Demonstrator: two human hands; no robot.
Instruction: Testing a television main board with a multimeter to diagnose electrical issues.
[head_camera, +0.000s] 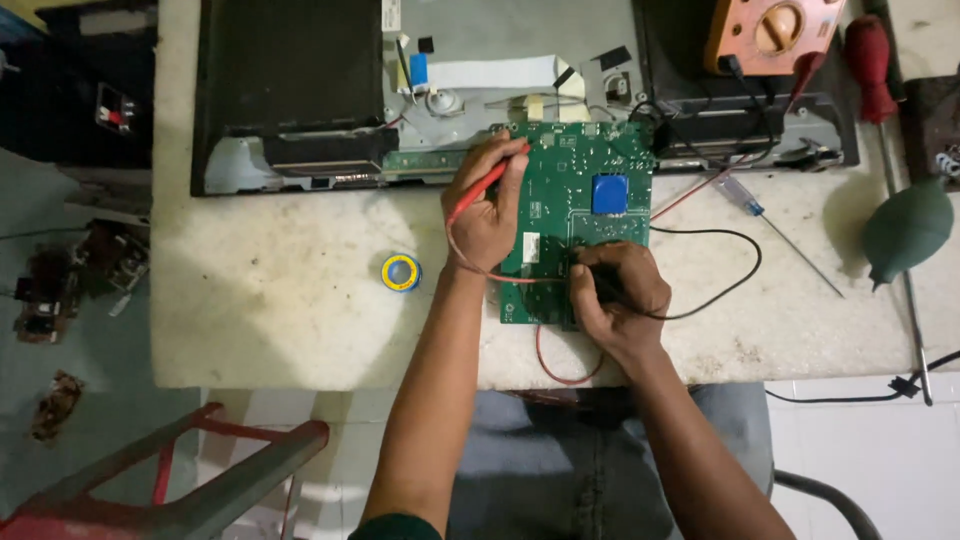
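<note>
A green circuit board (590, 160) with a blue square part (609, 193) lies on the white worktop, against an opened flat-screen chassis (300, 80). My left hand (485, 205) grips a red test probe (492, 180) whose tip touches the board's upper left area. My right hand (615, 295) grips a black test probe (590, 272), pressed to the board's lower middle. A red lead (545, 365) and a black lead (735, 275) trail from the probes across the worktop.
A yellow and blue solder spool (401, 272) sits left of my left hand. At the right lie a screwdriver with a blue clear handle (745, 198), a red-handled tool (868, 70), a green rubber blower bulb (907, 230) and an orange meter (770, 30). The worktop's front edge (300, 385) runs near my lap.
</note>
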